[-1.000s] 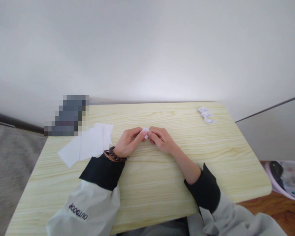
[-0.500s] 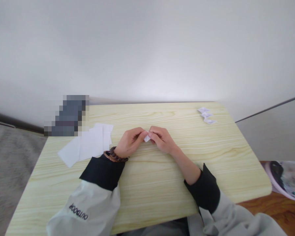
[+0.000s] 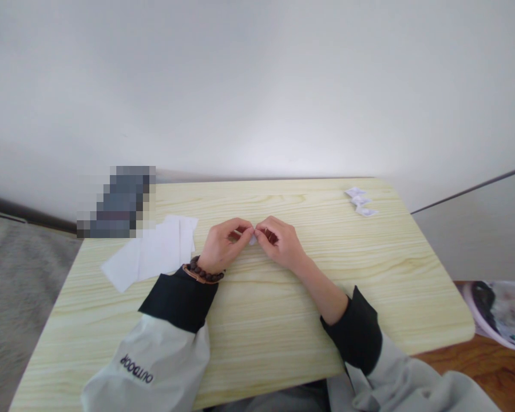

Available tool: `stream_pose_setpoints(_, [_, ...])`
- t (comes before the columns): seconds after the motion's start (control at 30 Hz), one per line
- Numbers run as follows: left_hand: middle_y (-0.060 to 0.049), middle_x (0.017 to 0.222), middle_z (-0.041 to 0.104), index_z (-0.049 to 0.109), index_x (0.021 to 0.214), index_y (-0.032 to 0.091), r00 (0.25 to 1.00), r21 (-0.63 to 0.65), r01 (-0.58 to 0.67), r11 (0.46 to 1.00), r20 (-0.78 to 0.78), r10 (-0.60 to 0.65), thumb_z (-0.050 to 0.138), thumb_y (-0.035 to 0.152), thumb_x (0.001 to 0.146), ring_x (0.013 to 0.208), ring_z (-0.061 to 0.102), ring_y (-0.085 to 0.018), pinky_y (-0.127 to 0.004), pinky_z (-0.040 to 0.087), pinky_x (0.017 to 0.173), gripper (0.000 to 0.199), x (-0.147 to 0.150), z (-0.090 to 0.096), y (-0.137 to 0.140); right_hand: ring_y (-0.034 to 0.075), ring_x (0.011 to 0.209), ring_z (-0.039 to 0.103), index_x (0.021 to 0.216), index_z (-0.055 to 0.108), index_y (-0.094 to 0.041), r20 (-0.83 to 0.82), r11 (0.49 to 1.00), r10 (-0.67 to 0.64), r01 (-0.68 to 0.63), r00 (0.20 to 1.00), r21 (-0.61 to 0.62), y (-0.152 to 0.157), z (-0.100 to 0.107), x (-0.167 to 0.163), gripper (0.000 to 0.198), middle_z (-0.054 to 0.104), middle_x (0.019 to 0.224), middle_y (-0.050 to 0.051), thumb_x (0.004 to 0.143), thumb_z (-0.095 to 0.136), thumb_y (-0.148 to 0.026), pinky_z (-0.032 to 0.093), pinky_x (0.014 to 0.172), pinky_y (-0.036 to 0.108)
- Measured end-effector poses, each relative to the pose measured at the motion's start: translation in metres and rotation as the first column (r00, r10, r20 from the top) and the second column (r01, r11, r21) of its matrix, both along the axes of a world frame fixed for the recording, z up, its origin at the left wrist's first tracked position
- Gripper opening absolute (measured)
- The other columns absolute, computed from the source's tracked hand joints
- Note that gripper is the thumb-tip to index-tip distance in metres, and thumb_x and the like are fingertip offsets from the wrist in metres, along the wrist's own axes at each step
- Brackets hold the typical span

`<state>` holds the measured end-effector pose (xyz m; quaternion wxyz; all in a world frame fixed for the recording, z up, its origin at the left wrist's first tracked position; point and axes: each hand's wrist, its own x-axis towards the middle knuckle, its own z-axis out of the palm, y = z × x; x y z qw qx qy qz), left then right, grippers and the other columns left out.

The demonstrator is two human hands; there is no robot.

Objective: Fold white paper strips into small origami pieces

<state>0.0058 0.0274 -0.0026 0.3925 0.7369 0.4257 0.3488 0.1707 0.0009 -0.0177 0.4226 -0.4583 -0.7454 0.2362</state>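
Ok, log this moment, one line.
left hand: pinching folded paper, mostly hidden | right hand: pinching same paper | tabletop left: white paper sheets | tabletop far right: three folded paper pieces

- Left sleeve (image 3: 154, 360): pale grey, loose, creased; dark "OUTDOOR" lettering (image 3: 136, 369) across the forearm, upside down in this view.
- Left cuff (image 3: 180, 303): black, wide, turned back, with a pointed corner.
- Left wrist: bracelet of dark brown round beads (image 3: 214, 277); copper-toned band (image 3: 192, 275) against it.
- Right sleeve (image 3: 429, 377): same pale grey, heavily wrinkled; small grey tab (image 3: 359, 380) below the cuff.
- Right cuff (image 3: 357, 332): black, flared, one peaked corner.
- Legwear (image 3: 278, 399): dark grey, mostly hidden.
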Motion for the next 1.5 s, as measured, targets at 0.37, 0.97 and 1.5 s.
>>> stream_pose_setpoints(0.37, [-0.003,0.071,0.068,0.065,0.078,0.015,1.0,-0.004,0.027,1.0,-0.005,-0.027,0.055,0.032,0.084,0.066,0.062,-0.014,-0.023,0.048,0.062,0.021,-0.002,0.0,0.0,0.011,0.061,0.048,0.075,0.055,-0.018,0.024,0.999,-0.022,0.021,0.999,0.026,0.001,0.0,0.001,0.014,0.051,0.068,-0.001,0.087,0.049,-0.02,0.038,0.057,0.022])
stream_pose_setpoints(0.97, [-0.001,0.07,0.068,0.066,0.076,0.015,0.996,0.105,-0.077,0.992,-0.045,0.082,0.056,0.025,0.08,0.062,0.062,-0.011,-0.018,0.051,0.058,0.015,0.006,-0.004,-0.003,0.008,0.052,0.051,0.07,0.059,-0.018,0.06,0.986,-0.163,0.16,0.985,0.049,-0.001,0.001,-0.005,0.013,0.061,0.066,-0.001,0.081,0.052,-0.021,0.04,0.053,0.02])
stream_pose_setpoints(1.5, [-0.002,0.072,0.071,0.068,0.079,0.015,0.998,-0.037,-0.062,0.997,0.018,0.063,0.06,0.032,0.078,0.063,0.065,-0.013,-0.02,0.053,0.059,0.019,0.003,0.0,-0.001,0.009,0.051,0.056,0.072,0.061,-0.018,-0.047,0.979,-0.195,0.192,0.98,-0.067,-0.001,-0.001,-0.004,0.013,0.064,0.066,0.0,0.081,0.053,-0.023,0.045,0.05,0.019])
